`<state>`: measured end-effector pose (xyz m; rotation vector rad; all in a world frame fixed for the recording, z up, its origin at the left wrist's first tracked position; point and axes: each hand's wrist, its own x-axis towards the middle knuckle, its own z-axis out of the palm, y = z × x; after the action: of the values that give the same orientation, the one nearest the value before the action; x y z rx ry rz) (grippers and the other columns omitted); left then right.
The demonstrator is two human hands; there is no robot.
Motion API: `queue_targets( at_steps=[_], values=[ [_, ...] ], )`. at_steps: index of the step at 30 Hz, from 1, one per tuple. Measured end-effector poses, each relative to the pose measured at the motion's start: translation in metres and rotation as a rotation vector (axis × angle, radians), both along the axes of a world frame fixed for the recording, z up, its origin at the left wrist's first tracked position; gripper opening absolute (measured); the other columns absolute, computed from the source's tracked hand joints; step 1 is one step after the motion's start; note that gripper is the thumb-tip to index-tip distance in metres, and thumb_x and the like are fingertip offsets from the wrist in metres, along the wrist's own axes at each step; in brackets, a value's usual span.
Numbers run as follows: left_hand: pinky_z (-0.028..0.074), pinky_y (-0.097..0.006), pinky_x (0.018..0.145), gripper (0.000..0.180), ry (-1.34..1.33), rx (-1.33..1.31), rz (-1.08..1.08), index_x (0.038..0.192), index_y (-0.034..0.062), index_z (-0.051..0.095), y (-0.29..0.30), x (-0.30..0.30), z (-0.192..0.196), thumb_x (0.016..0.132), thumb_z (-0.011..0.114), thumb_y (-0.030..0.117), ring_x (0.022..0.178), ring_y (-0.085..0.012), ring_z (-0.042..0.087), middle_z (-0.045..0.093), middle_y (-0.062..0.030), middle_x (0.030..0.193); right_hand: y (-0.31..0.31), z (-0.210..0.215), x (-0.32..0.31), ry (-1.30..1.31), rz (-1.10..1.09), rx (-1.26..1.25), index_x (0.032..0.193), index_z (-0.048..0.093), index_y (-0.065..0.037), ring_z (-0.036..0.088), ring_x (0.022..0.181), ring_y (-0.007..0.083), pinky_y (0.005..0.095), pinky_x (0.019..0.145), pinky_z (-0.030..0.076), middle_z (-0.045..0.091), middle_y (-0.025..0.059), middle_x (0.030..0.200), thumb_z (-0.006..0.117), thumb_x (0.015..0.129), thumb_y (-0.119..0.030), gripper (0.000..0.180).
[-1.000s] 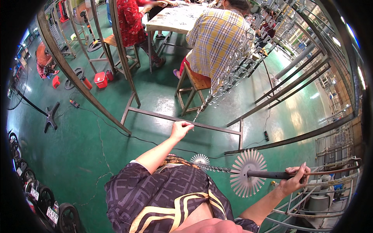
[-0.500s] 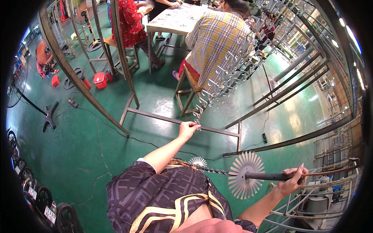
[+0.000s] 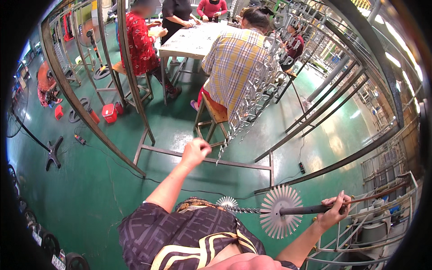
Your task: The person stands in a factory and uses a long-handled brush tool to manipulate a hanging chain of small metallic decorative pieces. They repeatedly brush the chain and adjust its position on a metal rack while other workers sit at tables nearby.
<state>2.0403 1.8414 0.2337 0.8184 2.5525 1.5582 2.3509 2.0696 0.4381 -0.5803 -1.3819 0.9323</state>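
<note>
Metal rack frame (image 3: 135,148) on the green floor, hung with a long string of small metal parts (image 3: 252,103); loading looks partly done. Right hand (image 3: 332,213) closed around a dark rod (image 3: 310,209) carrying a spiked disc (image 3: 281,218). Left hand (image 3: 195,152) raised at the string's lower end, fingers curled; whether its grip has hold of anything cannot be told.

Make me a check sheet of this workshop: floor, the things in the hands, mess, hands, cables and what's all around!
Surface: shiny green floor, no workbench under the hands.
Job's things: dark rod carrying a spiky metal disc and a smaller one; hanging chain of small metal parts.
Clutter: red box and black fan base on the floor.
Hands: left hand closed at the bottom of the chain; right hand gripping the rod.
Cables: thin black cord across the floor; power strip.
Surroundings: metal rack frames, wooden stool, people seated round a white table.
</note>
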Motion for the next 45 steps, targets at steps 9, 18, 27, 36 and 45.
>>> queue_targets(
  at_steps=[9, 18, 27, 36, 45],
  values=[
    [0.042, -0.019, 0.053, 0.01, 0.851, 0.885, -0.028, 0.088, 0.0034, 0.068, 0.044, -0.042, 0.32, 0.079, 0.068, 0.006, 0.061, -0.0037, 0.055, 0.065, -0.0021, 0.076, 0.002, -0.002, 0.001, -0.009, 0.022, -0.015, 0.075, 0.046, -0.006, 0.039, 0.037, 0.01, 0.0241, 0.04, 0.039, 0.044, 0.0028, 0.045, 0.054, 0.088, -0.009, 0.016],
    [0.031, -0.023, 0.043, 0.011, 0.356, 1.052, -0.287, 0.075, 0.0002, 0.066, 0.084, -0.064, 0.396, 0.08, 0.063, 0.01, 0.049, -0.0045, 0.043, 0.055, 0.002, 0.059, -0.003, -0.001, 0.001, 0.024, -0.003, -0.016, 0.075, 0.044, -0.005, 0.039, 0.037, 0.0098, 0.0236, 0.039, 0.039, 0.044, 0.0031, 0.046, 0.057, 0.086, -0.008, 0.017],
    [0.038, -0.025, 0.05, 0.01, 0.263, 1.038, -0.372, 0.074, -0.0021, 0.066, 0.089, -0.088, 0.411, 0.077, 0.062, 0.006, 0.054, -0.0096, 0.05, 0.06, -0.0033, 0.065, -0.002, -0.003, 0.001, 0.03, -0.012, -0.028, 0.075, 0.045, -0.005, 0.039, 0.037, 0.0094, 0.0235, 0.039, 0.039, 0.044, 0.0031, 0.047, 0.057, 0.086, -0.007, 0.017],
    [0.046, -0.027, 0.057, 0.008, 0.197, 1.188, -0.535, 0.087, -0.001, 0.064, 0.086, -0.1, 0.413, 0.08, 0.063, 0.0, 0.065, -0.0129, 0.058, 0.065, -0.0084, 0.083, 0.001, -0.004, 0.0, 0.022, 0.003, -0.028, 0.074, 0.044, -0.005, 0.04, 0.037, 0.0095, 0.0227, 0.038, 0.04, 0.043, 0.0028, 0.047, 0.057, 0.087, -0.008, 0.018],
    [0.032, -0.016, 0.046, 0.005, 0.017, 1.07, -0.641, 0.087, 0.0009, 0.062, 0.071, -0.085, 0.369, 0.083, 0.062, 0.003, 0.054, -0.0034, 0.045, 0.057, 0.0008, 0.07, 0.004, -0.006, 0.004, 0.021, 0.005, -0.018, 0.075, 0.045, -0.006, 0.041, 0.037, 0.0116, 0.025, 0.04, 0.04, 0.044, 0.0043, 0.047, 0.055, 0.088, -0.01, 0.017]
  ],
)
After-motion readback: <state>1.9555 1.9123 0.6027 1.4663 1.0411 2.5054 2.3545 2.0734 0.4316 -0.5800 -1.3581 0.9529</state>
